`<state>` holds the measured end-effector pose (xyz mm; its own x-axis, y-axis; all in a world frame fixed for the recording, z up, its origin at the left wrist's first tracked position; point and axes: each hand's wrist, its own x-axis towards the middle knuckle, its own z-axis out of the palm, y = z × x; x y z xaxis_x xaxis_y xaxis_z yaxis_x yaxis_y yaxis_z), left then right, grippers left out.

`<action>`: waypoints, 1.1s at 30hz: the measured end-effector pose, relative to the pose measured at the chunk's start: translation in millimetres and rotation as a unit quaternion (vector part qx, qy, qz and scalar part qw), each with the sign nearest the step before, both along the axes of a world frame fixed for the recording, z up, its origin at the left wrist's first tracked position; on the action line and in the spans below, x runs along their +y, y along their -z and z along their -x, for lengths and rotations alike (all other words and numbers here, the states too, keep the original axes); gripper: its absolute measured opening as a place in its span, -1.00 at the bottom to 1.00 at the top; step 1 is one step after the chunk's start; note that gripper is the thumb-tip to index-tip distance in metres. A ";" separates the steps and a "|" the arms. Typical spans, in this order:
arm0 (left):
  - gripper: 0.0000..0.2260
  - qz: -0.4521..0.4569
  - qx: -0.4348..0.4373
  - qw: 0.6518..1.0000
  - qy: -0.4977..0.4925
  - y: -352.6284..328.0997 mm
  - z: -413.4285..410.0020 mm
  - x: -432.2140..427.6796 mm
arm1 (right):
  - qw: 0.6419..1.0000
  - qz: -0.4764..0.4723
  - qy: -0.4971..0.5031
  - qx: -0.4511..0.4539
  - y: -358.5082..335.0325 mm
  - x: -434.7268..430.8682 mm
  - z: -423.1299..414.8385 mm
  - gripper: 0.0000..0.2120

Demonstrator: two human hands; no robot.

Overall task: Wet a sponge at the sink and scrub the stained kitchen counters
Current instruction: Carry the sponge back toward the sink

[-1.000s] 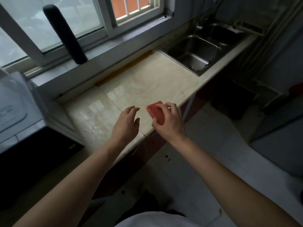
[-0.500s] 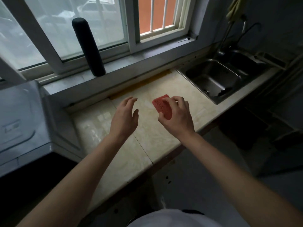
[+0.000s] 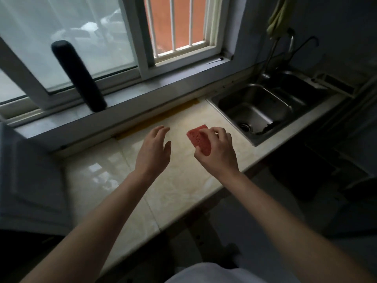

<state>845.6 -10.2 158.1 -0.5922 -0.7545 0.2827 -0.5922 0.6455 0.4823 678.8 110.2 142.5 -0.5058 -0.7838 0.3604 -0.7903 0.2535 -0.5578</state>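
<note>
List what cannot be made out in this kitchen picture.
Sponge: head view, part is covered by the right hand; wet or dry is unclear.
Sink: far basin too dark; a dark scrap in it is unidentifiable.
Grey box: blurred, cut by the left edge.

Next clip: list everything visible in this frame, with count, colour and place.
counter: one, cream, below the window
sponge: one, red, held over the counter
sink: one, steel, two basins, counter's right end
cylinder: one, black, leaning on the windowsill
cloth: one, yellow-green, hanging above the sink
appliance: one, grey, left of the counter
left hand: one, empty, fingers relaxed, over the counter
right hand: one, gripping the sponge
</note>
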 end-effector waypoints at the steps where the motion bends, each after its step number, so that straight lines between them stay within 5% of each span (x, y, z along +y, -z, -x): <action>1: -0.61 0.000 -0.002 1.000 0.004 -0.7 15.9 5.5 | 1.000 0.000 0.004 -0.001 0.1 5.9 14.7 -0.52; 17: -0.59 0.015 -0.005 0.988 0.156 -9.8 323.3 117.2 | 0.989 0.052 0.133 -0.037 -8.0 135.0 282.2 -0.52; 33: -0.54 -0.020 -0.031 0.982 0.185 23.1 477.2 89.2 | 0.986 0.027 0.164 -0.032 21.4 126.2 422.8 -0.54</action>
